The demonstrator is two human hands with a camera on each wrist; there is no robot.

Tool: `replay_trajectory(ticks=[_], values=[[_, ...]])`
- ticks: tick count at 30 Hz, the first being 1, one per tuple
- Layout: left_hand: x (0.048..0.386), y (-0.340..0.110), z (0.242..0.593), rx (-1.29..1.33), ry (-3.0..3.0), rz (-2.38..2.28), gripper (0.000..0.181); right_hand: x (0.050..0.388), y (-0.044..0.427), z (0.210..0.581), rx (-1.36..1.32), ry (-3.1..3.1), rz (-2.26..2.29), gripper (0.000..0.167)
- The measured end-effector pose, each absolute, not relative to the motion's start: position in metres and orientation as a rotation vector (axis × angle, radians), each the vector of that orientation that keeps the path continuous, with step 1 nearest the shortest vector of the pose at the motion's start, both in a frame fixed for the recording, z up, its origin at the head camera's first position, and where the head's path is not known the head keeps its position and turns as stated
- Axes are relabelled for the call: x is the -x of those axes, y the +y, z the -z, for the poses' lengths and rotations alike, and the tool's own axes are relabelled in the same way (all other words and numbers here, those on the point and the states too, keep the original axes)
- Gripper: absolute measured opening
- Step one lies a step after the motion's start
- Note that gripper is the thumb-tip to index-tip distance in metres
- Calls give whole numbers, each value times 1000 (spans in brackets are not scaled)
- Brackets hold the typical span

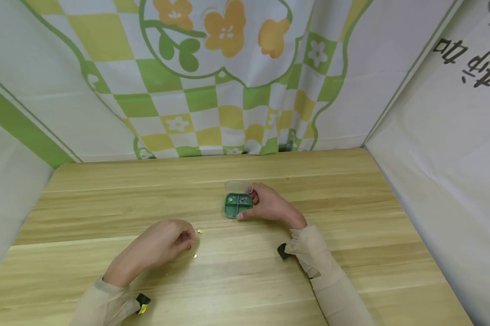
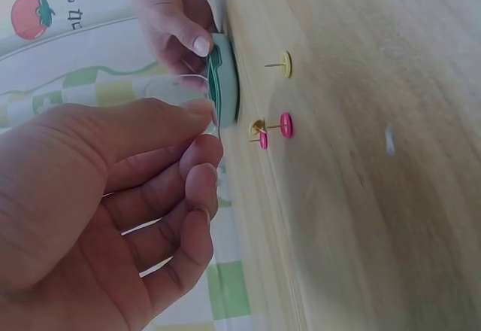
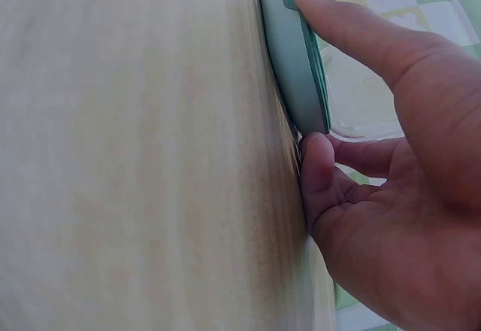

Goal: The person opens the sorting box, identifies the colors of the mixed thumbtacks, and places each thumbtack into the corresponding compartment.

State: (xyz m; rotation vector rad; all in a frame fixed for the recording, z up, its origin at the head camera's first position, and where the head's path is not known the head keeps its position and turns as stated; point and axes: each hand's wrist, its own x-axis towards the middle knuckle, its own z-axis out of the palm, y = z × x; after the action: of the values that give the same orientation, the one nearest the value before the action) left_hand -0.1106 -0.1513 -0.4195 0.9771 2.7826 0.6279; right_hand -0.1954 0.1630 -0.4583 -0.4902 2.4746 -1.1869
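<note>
The right hand (image 1: 271,206) grips the green box (image 1: 232,210) on the worktop (image 1: 351,199), thumb at its near edge and fingers at its side, seemingly to steady it. Its lid (image 1: 237,186) stands open on the far side, leaving four compartments uncovered. The left hand (image 1: 161,242) curls thumb and forefinger together beside loose tacks; whether one sits between them, I cannot tell. A yellow tack (image 2: 286,64) and a pink tack (image 2: 286,125) rest on round, glossy heads, thin metal pins upward. The box looks smooth and rounded, the lid clear plastic.

Green four-compartment box (image 1: 231,210) lies open, yellow and pink thumbtacks (image 2: 286,125) mostly point-up nearby
</note>
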Motion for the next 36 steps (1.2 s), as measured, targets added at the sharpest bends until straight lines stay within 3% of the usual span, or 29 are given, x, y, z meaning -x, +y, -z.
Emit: replay_trajectory(ticks=[36], values=[[174,-93,419,-958,2736,-734,8,197,162,460,479,2482,1173,57]])
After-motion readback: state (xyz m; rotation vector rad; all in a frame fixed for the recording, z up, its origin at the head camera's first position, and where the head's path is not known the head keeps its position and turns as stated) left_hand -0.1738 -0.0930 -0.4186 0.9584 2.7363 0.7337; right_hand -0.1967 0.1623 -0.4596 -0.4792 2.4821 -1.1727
